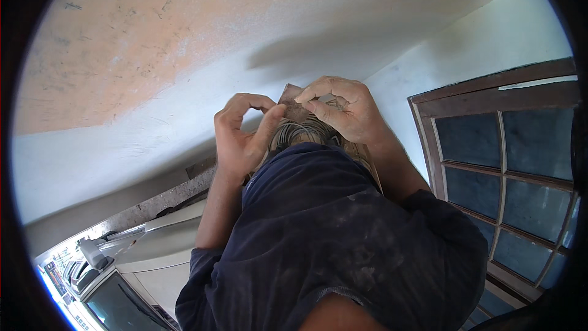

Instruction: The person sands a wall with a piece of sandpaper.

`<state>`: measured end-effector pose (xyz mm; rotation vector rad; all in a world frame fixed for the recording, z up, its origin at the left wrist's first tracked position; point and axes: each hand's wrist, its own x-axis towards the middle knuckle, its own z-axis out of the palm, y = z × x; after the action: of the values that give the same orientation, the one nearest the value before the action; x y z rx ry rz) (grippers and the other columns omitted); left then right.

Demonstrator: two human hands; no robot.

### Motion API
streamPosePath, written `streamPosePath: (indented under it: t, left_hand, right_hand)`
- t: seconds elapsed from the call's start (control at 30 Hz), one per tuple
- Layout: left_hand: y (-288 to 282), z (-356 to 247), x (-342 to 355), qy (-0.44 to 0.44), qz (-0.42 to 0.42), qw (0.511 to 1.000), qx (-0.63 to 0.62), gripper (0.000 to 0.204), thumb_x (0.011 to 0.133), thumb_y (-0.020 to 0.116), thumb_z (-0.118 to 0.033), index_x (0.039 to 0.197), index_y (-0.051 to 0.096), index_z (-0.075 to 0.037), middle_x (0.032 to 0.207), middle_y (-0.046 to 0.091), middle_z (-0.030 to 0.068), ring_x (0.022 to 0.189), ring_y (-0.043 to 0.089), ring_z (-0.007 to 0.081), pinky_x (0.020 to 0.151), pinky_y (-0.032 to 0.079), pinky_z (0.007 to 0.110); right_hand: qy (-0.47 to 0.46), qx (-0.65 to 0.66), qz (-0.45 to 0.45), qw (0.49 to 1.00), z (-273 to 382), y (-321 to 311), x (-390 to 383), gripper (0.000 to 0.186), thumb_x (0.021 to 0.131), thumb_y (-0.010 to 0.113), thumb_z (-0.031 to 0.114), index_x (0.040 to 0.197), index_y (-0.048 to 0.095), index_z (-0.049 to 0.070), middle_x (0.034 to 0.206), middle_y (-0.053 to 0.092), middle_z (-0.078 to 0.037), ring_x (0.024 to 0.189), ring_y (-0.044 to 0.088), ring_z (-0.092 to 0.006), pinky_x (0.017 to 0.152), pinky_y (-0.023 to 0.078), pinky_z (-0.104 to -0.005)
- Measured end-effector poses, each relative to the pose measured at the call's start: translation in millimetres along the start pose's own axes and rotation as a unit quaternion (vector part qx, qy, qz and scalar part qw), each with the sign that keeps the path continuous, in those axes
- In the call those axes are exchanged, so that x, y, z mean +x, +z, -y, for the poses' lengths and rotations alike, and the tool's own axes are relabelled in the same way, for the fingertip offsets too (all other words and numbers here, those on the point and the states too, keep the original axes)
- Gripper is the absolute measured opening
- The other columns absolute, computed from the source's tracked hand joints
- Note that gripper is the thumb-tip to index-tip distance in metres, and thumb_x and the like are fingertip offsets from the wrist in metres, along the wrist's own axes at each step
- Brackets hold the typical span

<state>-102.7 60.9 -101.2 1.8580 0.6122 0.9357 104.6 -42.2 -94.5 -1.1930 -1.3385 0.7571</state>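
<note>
In front of my chest, my left hand point(239, 135) is closed in a pinch, thumb against forefinger. Close to it on the right, my right hand point(346, 107) also pinches, its thumb and forefinger pressed together. Whatever sits between the fingertips of either hand is too small to make out. The two pinches are a short gap apart. Beneath them is a dusty brown surface point(297, 110), perhaps wood. Nearer to me, a bundle of thin dark looped strands like wire or cable point(300, 132) lies partly hidden by my shirt.
A wall point(135, 55), part peach and part white, rises ahead and to the left. At the right stands a brown wooden frame with dark glass panes point(533, 147). A light-coloured vehicle point(153, 276) is at the lower left, beside a grey ledge point(171, 199).
</note>
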Motion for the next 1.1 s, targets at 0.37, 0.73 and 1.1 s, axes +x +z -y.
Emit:
streamPosePath:
  t: [0.37,0.73,1.1]
  left_hand:
    - [6.8,-0.3,6.1,-0.013,-0.025,0.995,0.098,0.008,0.089,0.08,-0.005,0.088,0.075,0.001,0.081,0.077,0.0108,0.072,0.071,0.0142,0.069,0.056,0.029]
    - [-0.9,-7.9,3.3,-0.031,-0.017,0.997,0.068,0.006,0.089,0.08,-0.003,0.089,0.075,0.001,0.081,0.077,0.008,0.074,0.069,0.0111,0.073,0.055,0.027]
    - [3.8,-4.4,4.5,-0.037,-0.002,0.999,0.033,0.009,0.088,0.081,-0.006,0.087,0.075,0.0,0.08,0.076,0.007,0.073,0.068,0.0127,0.073,0.054,0.029]
  right_hand:
    - [0.058,0.021,-0.054,0.997,12.6,-8.3,-2.7,0.085,0.088,0.075,-0.005,0.161,0.033,0.001,0.09,0.066,0.002,0.097,0.064,-0.0127,0.103,0.047,-0.0348]
    - [0.384,0.197,-0.139,0.891,-59.0,-14.9,2.4,0.104,0.096,0.071,0.006,0.167,-0.005,0.004,0.104,0.067,-0.007,0.124,0.061,-0.0251,0.126,0.025,-0.045]
    - [0.163,0.211,-0.021,0.963,-8.0,-4.0,-5.7,0.098,0.095,0.075,0.007,0.168,0.009,0.003,0.108,0.067,-0.005,0.139,0.052,-0.0322,0.125,0.022,-0.0461]
